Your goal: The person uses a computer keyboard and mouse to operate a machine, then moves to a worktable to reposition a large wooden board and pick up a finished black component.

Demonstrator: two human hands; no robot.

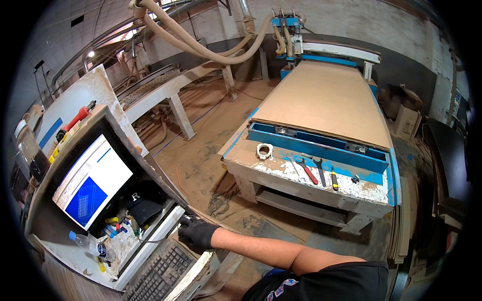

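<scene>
My right hand (197, 233), in a black glove, rests curled over a computer mouse beside the keyboard. The mouse is almost wholly hidden under the glove; a thin dark cable (151, 241) runs to it from the left. Just below and left of the hand lies a dusty black keyboard (159, 271) on a pull-out shelf. Beyond it a lit monitor (93, 181) sits in a wooden cabinet, showing a white window and a blue panel with a line drawing. My left hand is out of view.
A black cap (144, 206), small coloured items and a plastic bottle (93, 247) lie below the monitor. To the right, a CNC router table (326, 103) carries a large brown board. On its near ledge are a white ring (264, 151), wrenches (320, 170) and a yellow-black screwdriver (334, 179).
</scene>
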